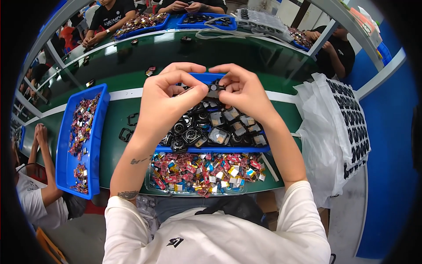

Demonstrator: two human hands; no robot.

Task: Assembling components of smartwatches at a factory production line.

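Above the far part of a blue tray (215, 149), a small black watch housing (214, 87) with a light inner part sits between my two hands. My left hand (169, 94) pinches its left side with thumb and forefinger. On the right side, my right hand (246, 90) grips it with thumb and fingers. Under my hands, the tray is heaped with black watch housings (219, 135), some showing round black backs, others grey inner parts. Nearer to me is a clear tray (154, 192) full of small red circuit boards (206, 169) with silver, yellow and blue pieces.
Another blue tray (62, 145) of small boards stands at left, near a co-worker's hands (41, 133). A green conveyor belt (118, 61) crosses behind, with a few loose parts. White-wrapped trays of black parts (351, 119) are stacked at right. Metal frame posts (381, 75) flank the bench.
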